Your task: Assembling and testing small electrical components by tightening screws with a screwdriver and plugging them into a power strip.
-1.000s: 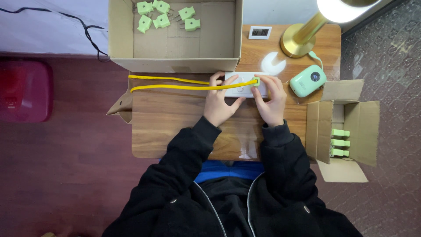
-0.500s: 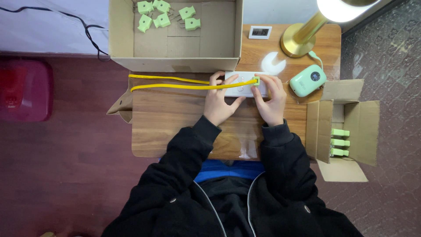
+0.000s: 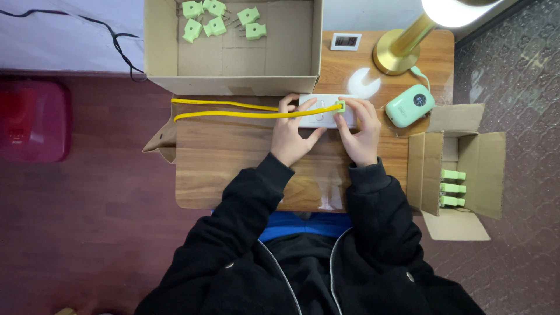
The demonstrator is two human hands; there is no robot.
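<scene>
Seen from above, a person in a black jacket works at a small wooden table point(image 3: 233, 157). Both hands rest on a white power strip point(image 3: 322, 112) lying near the table's far edge, at 12 o'clock from the person's chest. The left hand point(image 3: 291, 131) presses down on the strip's left half, fingers spread and curled over its top edge. The right hand point(image 3: 361, 131) covers the strip's right end, fingers clenched around a small green plug point(image 3: 340, 106) seated in the strip. A yellow cable point(image 3: 233, 109) runs from that plug toward 9 o'clock, looping back on itself near the table's left edge.

Just beyond the strip, an open cardboard box point(image 3: 233, 64) holds several loose green plugs point(image 3: 219, 17) at its far end. At 3 o'clock of the hands, a second, smaller carton point(image 3: 461, 169) beside the table holds a row of green pieces. A mint-green device point(image 3: 409, 105), a brass lamp base point(image 3: 399, 55) and a small display point(image 3: 346, 41) stand at 1 o'clock.
</scene>
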